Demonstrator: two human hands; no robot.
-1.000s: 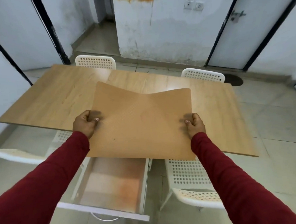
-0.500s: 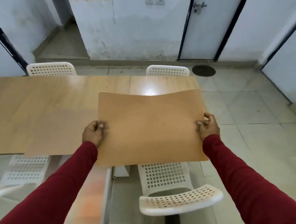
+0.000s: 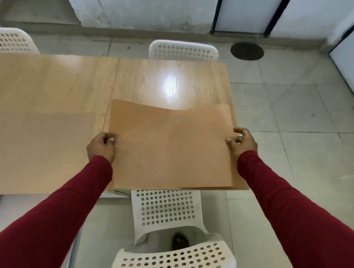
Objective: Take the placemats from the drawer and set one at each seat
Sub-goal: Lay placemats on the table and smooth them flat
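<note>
Pinching placemat [image 3: 171,148] edges, hands over table [image 3: 51,90].

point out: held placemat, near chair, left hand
held placemat [image 3: 171,150], head view, middle of its textured top face
near chair [image 3: 164,209], head view, perforated seat just below the table edge
left hand [image 3: 100,146], head view, back of the hand

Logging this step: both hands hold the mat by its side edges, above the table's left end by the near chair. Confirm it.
One error: the mat is over the table's right end, not left, as the head view shows. Left hand and right hand do hold its side edges, by the near chair.
</note>
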